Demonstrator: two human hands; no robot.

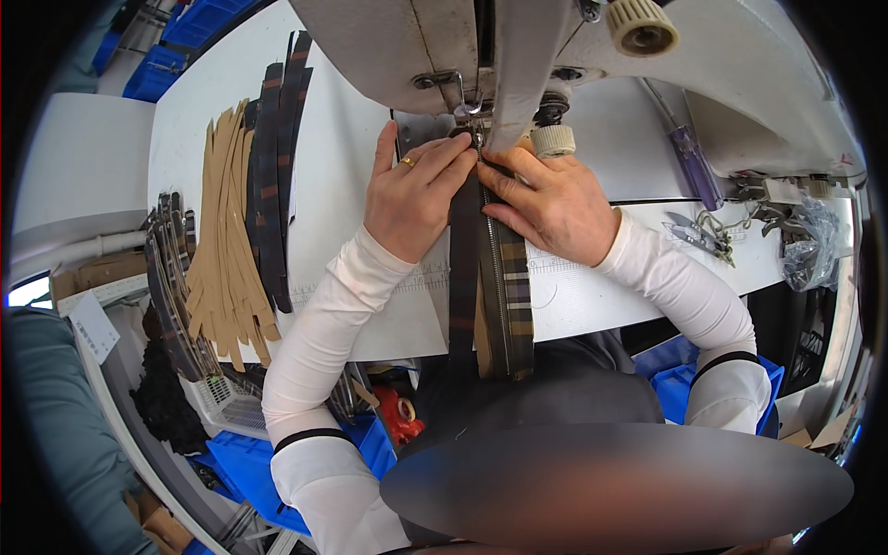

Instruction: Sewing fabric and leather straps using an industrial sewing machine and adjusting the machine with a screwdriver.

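Under the sewing machine's presser foot lies a layered piece: a dark fabric strip, a metal-toothed zipper and a plaid fabric strip. Its near end hangs over the table's front edge onto my lap. My left hand holds the dark strip close to the foot, fingertips pressed together on it and little finger apart. On the other side, my right hand has thumb and bent fingers gripping the zipper's edge just in front of the needle area. My fingertips partly hide the stitching spot.
Left on the white table lie tan strips, dark strips and plaid zipper strips. A purple-handled screwdriver and small snips lie right, near a clear plastic bag. Blue bins stand below.
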